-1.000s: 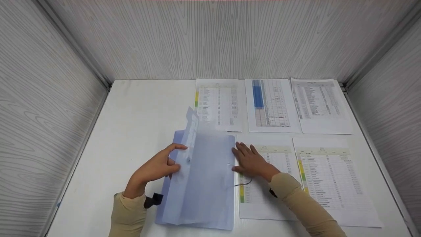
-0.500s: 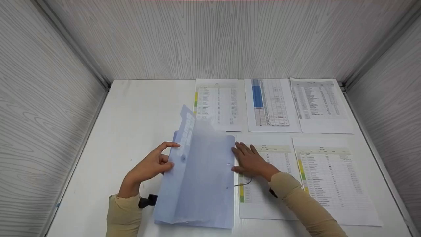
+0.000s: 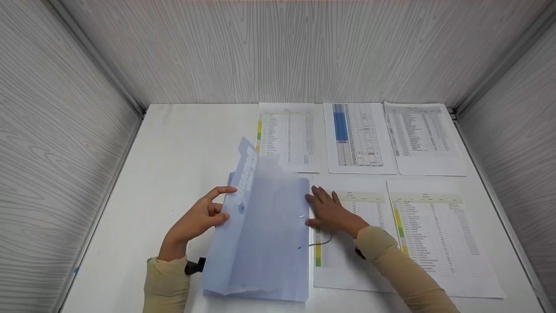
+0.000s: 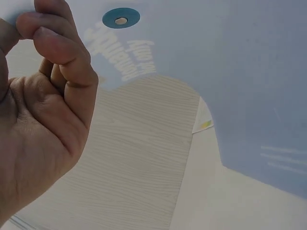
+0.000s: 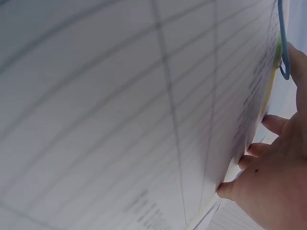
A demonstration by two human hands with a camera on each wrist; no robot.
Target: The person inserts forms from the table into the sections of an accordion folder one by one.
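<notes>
A translucent blue plastic document folder [image 3: 278, 234] lies on the table, its left flap [image 3: 245, 174] lifted at an angle and printed with white lettering. My left hand [image 3: 197, 216] pinches that flap's left edge between thumb and fingers. Close up in the left wrist view, a round blue snap button [image 4: 121, 19] shows on the plastic beside the curled fingers. Spread fairly straight, the fingers of my right hand [image 3: 333, 214] touch the folder's right edge, and the hand rests over a printed sheet [image 3: 352, 274]. In the right wrist view, this sheet's ruled lines [image 5: 168, 86] fill most of the picture.
Three printed sheets lie along the table's back, among them one with a blue block [image 3: 360, 139]. Another printed sheet [image 3: 443, 234] lies at the right. A thin cord [image 3: 320, 243] hangs by my right wrist. Grey wood-patterned panels [image 3: 286, 52] enclose the table.
My left hand has moved slightly left, tilting the flap further left so its lettering shows more plainly. The right hand has stayed in place.
</notes>
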